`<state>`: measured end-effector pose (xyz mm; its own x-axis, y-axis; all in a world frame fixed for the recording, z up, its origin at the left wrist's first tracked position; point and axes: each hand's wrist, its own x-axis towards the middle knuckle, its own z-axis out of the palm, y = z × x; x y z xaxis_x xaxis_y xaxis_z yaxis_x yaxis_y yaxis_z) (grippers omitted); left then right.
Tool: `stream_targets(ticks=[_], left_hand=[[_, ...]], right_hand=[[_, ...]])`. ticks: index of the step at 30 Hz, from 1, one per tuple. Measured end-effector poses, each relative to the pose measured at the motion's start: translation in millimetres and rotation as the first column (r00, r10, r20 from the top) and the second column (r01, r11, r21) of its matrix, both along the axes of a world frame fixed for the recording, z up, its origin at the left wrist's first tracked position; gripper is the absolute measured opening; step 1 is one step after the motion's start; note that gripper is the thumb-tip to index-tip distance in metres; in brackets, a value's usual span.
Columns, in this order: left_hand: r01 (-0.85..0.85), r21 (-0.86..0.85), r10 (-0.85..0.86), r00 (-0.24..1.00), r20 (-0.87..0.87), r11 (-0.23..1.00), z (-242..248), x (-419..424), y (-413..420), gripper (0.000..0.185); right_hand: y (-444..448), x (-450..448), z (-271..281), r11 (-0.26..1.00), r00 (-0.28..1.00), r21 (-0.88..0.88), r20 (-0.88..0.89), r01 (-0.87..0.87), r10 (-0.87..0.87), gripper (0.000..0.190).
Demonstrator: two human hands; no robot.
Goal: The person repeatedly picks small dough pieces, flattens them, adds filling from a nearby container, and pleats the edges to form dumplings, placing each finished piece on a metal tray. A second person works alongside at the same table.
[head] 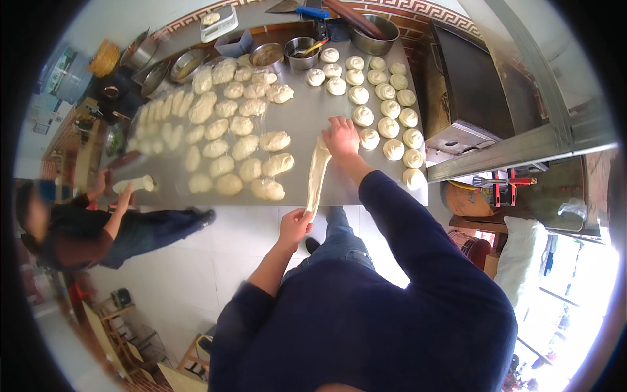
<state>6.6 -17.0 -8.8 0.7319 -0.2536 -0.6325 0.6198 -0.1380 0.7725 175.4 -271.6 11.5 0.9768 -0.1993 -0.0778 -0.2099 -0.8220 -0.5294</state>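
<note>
A long strip of dough (317,171) is stretched between my two hands across the near edge of the steel table (294,115). My left hand (295,226) pinches its lower end just off the table's edge. Over the tabletop, my right hand (341,138) grips the upper end, with its fingers curled. Rows of coiled dough spirals (390,109) stand to the right of that hand. On the left lie many oblong dough pieces (217,129), a good part of them under clear plastic film. Several pieces nearest the strip, such as one dough lump (275,141), are uncovered.
Behind the dough stand a steel bowl with a yellow-handled brush (301,51), another round metal container (267,56) and a large pot (374,41). A white scale (219,22) is at the back. A co-worker (83,225) handles dough (134,184) at far left. A metal frame post (519,152) stands right.
</note>
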Motion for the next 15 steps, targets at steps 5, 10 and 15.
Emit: stream_targets(ticks=[5,10,15], left_hand=[[-0.048,0.020,0.050,0.994,-0.101,0.999,-10.3,-4.0,-6.0,0.032],[-0.029,-0.007,0.029,0.999,-0.026,1.000,-7.8,-0.2,-3.5,0.033],[-0.054,0.004,0.052,0.972,0.231,0.999,-8.7,18.0,-32.3,0.024]], right_hand=[[34.5,-82.2,-31.4,0.941,0.919,-0.253,0.268,-0.223,0.289,0.059],[31.5,-106.6,-22.6,0.856,0.854,-0.197,0.124,-0.477,0.505,0.054],[-1.8,-33.7,-5.6,0.884,0.918,-0.252,-0.066,-0.395,0.391,0.056]])
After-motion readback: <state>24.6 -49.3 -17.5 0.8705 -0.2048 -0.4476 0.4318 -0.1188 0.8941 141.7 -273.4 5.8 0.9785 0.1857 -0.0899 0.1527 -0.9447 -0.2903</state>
